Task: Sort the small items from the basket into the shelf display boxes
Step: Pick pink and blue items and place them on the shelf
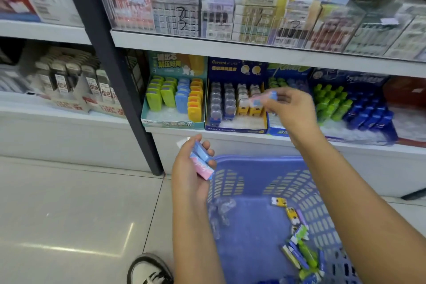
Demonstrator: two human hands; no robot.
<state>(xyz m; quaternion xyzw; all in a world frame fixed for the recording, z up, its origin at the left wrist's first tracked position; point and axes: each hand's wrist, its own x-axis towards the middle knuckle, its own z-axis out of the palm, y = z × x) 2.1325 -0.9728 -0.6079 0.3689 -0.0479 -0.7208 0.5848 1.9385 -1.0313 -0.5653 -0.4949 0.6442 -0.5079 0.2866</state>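
Note:
My left hand (192,168) grips two small pink-and-blue packets (202,160) just left of the blue plastic basket (258,166) on the floor. My right hand (290,108) is raised to the lower shelf and pinches another pink-and-blue packet (262,98) in front of the dark blue display box (236,128) and the box to its right. Several yellow, green and blue small items (297,244) lie in the basket's right side, with clear pieces (221,212) near its left wall. A teal display box (173,122) holds green, blue and orange items.
A dark shelf post (115,71) stands left of the display boxes. Green and blue items fill another blue box (359,108) to the right. The upper shelf (253,50) carries clear-fronted stacks of packs. My shoe (147,270) is on the tiled floor beside the basket.

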